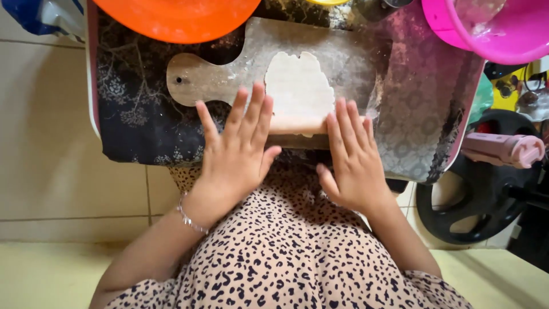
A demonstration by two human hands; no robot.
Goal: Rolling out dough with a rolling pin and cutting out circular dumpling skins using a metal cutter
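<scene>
A wooden rolling pin (297, 126) is pressed by flat, open left hand (237, 151) and right hand (350, 163) over pale flattened dough (298, 86) on a floured wooden board (229, 74)

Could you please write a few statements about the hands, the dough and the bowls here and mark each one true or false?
1. Both hands lie flat, palms down, on a wooden rolling pin. True: the left hand and right hand press on it with fingers spread.
2. The thin, pale sheet of dough lies on a metal tray. False: it lies on a wooden board with a rounded handle.
3. A round orange plastic bowl sits beyond the board. True.
4. The pink plastic bowl is on the left side. False: it is at the upper right.
5. The left wrist is bare. False: it wears a thin silver bracelet.
</scene>
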